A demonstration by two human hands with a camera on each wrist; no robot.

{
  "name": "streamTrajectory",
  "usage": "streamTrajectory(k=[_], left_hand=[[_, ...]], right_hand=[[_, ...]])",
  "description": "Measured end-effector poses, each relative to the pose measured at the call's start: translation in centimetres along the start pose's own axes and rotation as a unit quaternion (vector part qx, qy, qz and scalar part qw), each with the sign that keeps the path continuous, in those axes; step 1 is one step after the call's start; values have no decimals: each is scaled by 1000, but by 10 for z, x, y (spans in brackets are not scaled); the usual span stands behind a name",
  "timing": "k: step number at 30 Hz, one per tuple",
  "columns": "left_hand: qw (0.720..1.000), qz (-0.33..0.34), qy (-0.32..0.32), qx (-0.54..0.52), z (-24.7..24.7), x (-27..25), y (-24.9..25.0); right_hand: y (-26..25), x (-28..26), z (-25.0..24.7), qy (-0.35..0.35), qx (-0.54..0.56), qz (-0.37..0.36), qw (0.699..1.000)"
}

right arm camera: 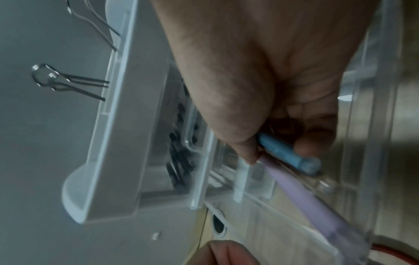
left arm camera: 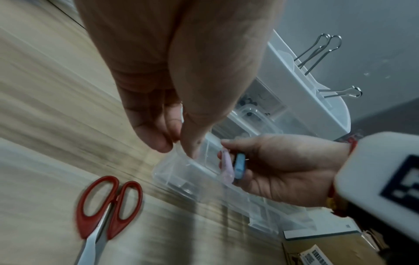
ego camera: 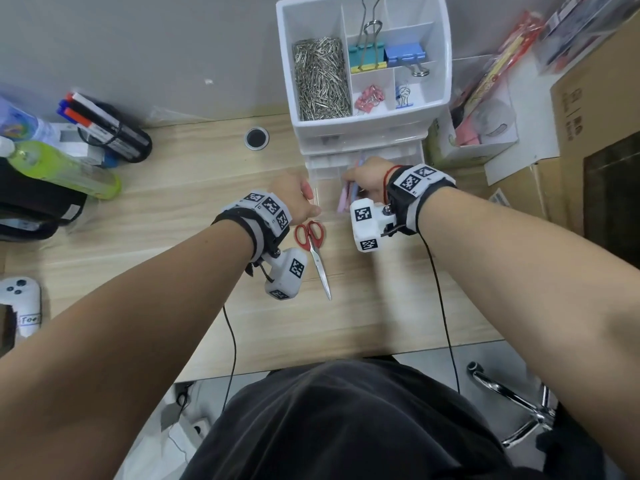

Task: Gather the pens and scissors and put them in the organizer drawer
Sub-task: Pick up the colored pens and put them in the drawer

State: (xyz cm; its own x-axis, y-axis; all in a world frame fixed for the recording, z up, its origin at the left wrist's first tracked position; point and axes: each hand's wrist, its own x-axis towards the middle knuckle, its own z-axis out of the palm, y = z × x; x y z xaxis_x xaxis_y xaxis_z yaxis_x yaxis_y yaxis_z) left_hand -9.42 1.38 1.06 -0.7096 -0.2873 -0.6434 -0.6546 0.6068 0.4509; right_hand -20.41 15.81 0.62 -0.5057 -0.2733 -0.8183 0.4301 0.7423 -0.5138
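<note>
The right hand (ego camera: 367, 178) is clutching a lilac pen (right arm camera: 301, 193) and a blue pen (right arm camera: 292, 154) over the open clear organizer drawer (left arm camera: 181, 172), not yet released. The left hand (ego camera: 294, 202) is pinching the drawer's edge. The red-handled scissors (ego camera: 313, 251) are lying on the table (ego camera: 381, 306), still to be gathered.

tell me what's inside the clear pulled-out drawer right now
The right hand holds a lilac pen and a blue pen over the clear plastic drawer. The part that shows looks bare; the hand covers the rest.

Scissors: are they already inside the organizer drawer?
No, the red-handled scissors lie on the desk in front of the clear drawer, untouched by either hand.
</note>
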Motion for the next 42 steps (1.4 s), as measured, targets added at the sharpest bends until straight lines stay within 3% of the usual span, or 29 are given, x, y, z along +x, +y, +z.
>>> streamTrajectory(k=[6,12,18,23,28,34,42], left_hand=[[1000,10,0,-24,2,0,-4],[999,8,-5,-44,1,0,-3],[999,7,-1,-46,1,-1,0],[998,4,-9,-55,2,2,-2],[999,10,-9,-44,2,4,-2],[999,14,-10,-41,1,1,-1],[998,12,-50,-42,-7,1,-1]], right_hand=[[-1,4,16,52,-44,-68,995],[0,1,4,75,-170,-65,980],[-2,0,9,-57,-135,-46,988],[-7,5,15,30,-143,-102,984],[-4,4,18,-52,-157,-57,985],[-3,5,11,45,-95,-113,988],[8,6,-6,180,-187,-90,961]])
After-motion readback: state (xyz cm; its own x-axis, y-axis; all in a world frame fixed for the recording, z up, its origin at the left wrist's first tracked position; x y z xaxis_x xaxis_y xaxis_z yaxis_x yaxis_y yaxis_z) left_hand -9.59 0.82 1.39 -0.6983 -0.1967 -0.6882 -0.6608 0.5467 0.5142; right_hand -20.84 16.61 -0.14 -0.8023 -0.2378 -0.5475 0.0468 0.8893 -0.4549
